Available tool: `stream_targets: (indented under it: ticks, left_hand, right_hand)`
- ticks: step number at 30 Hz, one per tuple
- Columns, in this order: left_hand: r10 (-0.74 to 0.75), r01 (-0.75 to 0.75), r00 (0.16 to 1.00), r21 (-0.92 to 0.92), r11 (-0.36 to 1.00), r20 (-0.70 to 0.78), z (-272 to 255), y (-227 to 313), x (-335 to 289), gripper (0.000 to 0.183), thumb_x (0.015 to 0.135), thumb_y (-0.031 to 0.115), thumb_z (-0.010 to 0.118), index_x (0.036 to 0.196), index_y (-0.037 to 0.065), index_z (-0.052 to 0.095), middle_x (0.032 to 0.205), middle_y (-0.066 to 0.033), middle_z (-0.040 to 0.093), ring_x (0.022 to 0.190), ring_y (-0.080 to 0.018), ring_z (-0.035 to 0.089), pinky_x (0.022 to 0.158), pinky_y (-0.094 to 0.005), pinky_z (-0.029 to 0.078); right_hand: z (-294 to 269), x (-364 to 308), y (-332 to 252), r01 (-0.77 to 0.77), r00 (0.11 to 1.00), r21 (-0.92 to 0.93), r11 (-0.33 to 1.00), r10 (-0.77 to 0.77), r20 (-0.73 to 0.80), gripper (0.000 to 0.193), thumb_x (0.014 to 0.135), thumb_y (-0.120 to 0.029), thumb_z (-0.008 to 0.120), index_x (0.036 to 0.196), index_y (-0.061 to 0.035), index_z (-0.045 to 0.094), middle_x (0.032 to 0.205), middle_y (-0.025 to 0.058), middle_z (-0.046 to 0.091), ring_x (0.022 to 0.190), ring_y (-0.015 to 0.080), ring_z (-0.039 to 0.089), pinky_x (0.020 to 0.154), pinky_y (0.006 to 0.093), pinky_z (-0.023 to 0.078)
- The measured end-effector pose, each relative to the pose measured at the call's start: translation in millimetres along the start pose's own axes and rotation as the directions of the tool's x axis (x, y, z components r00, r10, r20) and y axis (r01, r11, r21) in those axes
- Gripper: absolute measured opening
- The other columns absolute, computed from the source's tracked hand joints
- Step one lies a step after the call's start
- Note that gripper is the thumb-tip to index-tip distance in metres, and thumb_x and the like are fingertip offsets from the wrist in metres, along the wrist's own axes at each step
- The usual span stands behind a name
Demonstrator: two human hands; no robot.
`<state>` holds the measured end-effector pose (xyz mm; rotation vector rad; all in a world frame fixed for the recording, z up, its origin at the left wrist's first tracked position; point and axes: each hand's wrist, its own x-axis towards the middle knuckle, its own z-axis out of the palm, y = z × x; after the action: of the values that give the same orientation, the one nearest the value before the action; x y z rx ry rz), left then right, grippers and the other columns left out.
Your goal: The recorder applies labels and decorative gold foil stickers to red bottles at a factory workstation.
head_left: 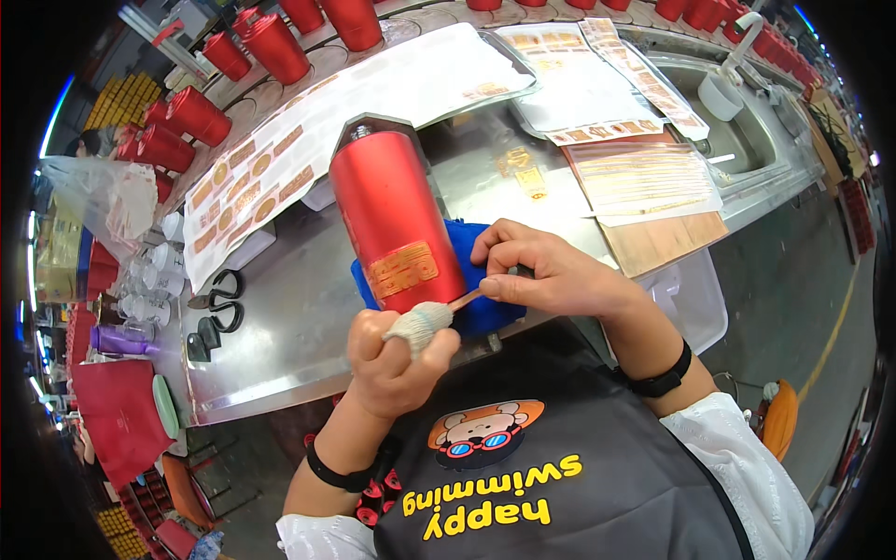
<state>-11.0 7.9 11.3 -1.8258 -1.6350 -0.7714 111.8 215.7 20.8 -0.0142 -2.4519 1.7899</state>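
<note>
A red metal cylinder lies in front of me, its near end over a blue cloth and its far end against a dark angular holder. A gold patterned decal sits on its side close to the near end. My left hand is closed around a wad of off-white cloth at that near end. Thumb and fingers of my right hand pinch a thin reddish-gold strip, whose other end meets the cylinder's edge beside the wad.
Decal sheets cover trays at the back left, with another tray of sheets farther right. A wooden board bears gold strips, near a sink. Black-handled scissors lie left. Red canisters line the back.
</note>
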Motion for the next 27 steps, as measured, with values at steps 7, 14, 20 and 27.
stream_targets:
  ticks: [7, 14, 20, 27]
  left_hand:
    - [-0.137, 0.135, 0.986, -0.029, 0.990, -0.091, 1.9, 4.1, -7.3, 0.028, 0.063, 0.008, 0.067, 0.089, 0.017, 0.065, 0.079, -0.0037, 0.052, 0.075, -0.0244, 0.050, 0.059, -0.0358, 0.042]
    - [-0.072, 0.072, 0.997, -0.019, 0.997, 0.015, -3.2, 2.5, 1.9, 0.026, 0.064, 0.005, 0.067, 0.088, 0.017, 0.064, 0.081, -0.0046, 0.054, 0.075, -0.0247, 0.051, 0.059, -0.0360, 0.043]
    - [-0.176, 0.170, 0.983, -0.093, 0.981, -0.061, -2.4, 7.6, -3.2, 0.031, 0.067, -0.002, 0.069, 0.092, 0.014, 0.060, 0.088, -0.0082, 0.059, 0.075, -0.0282, 0.052, 0.065, -0.0394, 0.044]
    - [-0.071, 0.071, 0.997, -0.007, 0.997, 0.042, -3.4, 5.9, 9.5, 0.026, 0.063, 0.002, 0.068, 0.086, 0.015, 0.065, 0.085, -0.0073, 0.058, 0.072, -0.0257, 0.051, 0.060, -0.0355, 0.043]
  right_hand:
    - [1.3, 2.5, -1.8, 0.011, 1.000, -0.037, 0.999, -0.011, 0.007, 0.020, 0.088, -0.019, 0.065, 0.085, 0.0002, 0.062, 0.108, 0.0094, 0.052, 0.099, 0.0173, 0.049, 0.084, 0.0290, 0.039]
    - [2.7, 1.2, -2.6, 0.003, 1.000, -0.031, 1.000, -0.003, -0.008, 0.020, 0.087, -0.019, 0.066, 0.083, -0.0007, 0.062, 0.107, 0.0093, 0.051, 0.099, 0.0183, 0.049, 0.085, 0.0296, 0.039]
    - [2.4, 1.5, -2.7, 0.018, 1.000, -0.063, 0.998, -0.018, 0.003, 0.021, 0.087, -0.020, 0.066, 0.079, -0.0019, 0.059, 0.107, 0.0097, 0.051, 0.100, 0.0189, 0.049, 0.086, 0.0299, 0.039]
    - [2.0, 1.4, -3.0, -0.003, 1.000, -0.021, 1.000, 0.002, -0.012, 0.022, 0.087, -0.020, 0.066, 0.078, -0.0024, 0.058, 0.107, 0.0100, 0.051, 0.101, 0.0199, 0.048, 0.087, 0.0306, 0.039]
